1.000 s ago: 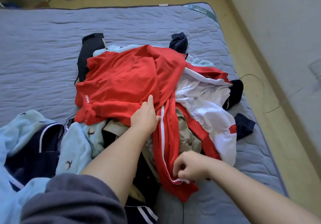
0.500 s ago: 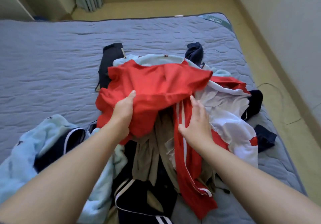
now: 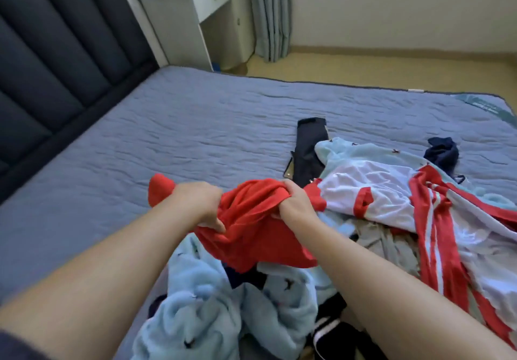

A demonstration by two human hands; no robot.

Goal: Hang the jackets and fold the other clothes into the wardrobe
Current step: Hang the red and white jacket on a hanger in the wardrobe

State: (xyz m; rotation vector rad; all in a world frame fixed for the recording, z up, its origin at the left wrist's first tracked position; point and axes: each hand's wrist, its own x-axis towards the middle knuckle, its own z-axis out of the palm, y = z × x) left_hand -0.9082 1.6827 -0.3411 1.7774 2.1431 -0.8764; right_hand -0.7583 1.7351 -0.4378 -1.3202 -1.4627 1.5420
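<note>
The bed (image 3: 195,124) stretches wide and bare to my left and ahead, its grey-blue quilted cover running up to the dark padded headboard (image 3: 56,52) on the left. The far edge of the mattress shows as a dark line against the tan floor (image 3: 391,71), and beyond it stand a white desk (image 3: 195,10) and a grey-green curtain (image 3: 270,13) in the corner. All the open room lies on the left half of the mattress; the right half is crowded with the clothes pile.

My 2 hands are both closed on the red shirt (image 3: 251,225), which is bunched up between them, its lower part draped onto the pile. My left hand (image 3: 198,206) clamps the left side of the bundle, with a red end sticking out past my knuckles toward the bare cover. My right hand (image 3: 293,206) grips the top of the bundle just beside it, fingers curled into the folds.

Below the shirt, near my forearms, lies a fluffy light blue garment (image 3: 212,303). To the right, touching the shirt, spreads the white and red jacket (image 3: 377,192) with its striped red band. Behind it lie a dark navy piece (image 3: 310,147) stretched flat and a small navy clump (image 3: 443,150) farther right.
</note>
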